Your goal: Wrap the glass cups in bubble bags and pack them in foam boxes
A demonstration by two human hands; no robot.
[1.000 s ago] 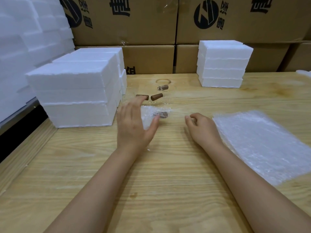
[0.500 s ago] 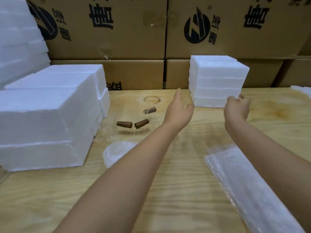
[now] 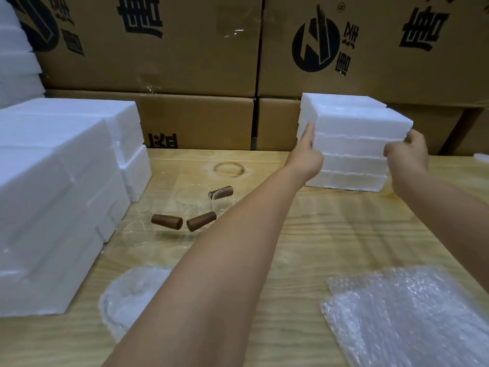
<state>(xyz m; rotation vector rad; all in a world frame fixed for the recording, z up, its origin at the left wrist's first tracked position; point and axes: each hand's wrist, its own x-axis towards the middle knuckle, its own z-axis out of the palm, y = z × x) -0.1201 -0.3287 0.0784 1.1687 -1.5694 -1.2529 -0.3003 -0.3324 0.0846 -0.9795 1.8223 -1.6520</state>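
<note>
A wall of brown cartons (image 3: 185, 49) with black print fills the upper part of the frame and closes the far edge of the wooden table (image 3: 304, 247). At the left, a large foam stack (image 3: 53, 194) takes the whole left side of the table and reaches the frame edge. Bare wood lies in the middle, between this stack and the forearms, and also between the two forearms at the right.

In the lower right, a pile of bubble bags (image 3: 412, 313) lies flat and runs out of the frame. In the upper right of centre stands the small foam stack (image 3: 354, 128), four layers high, near the cartons. Its layers sit closed on each other, so I cannot tell what is inside.

In the lower left of centre lies a wrapped cup (image 3: 132, 295), a cup inside a bubble bag, just beside the large stack. Above it, in the middle, bare glass cups (image 3: 137, 229) with brown handles (image 3: 167, 221) lie on their sides on the wood.

The left hand (image 3: 308, 152) has straight fingers laid flat against the left side of the small stack. The right hand (image 3: 408, 152) grasps the right corner, thumb on the front face and fingers curled around the side.
</note>
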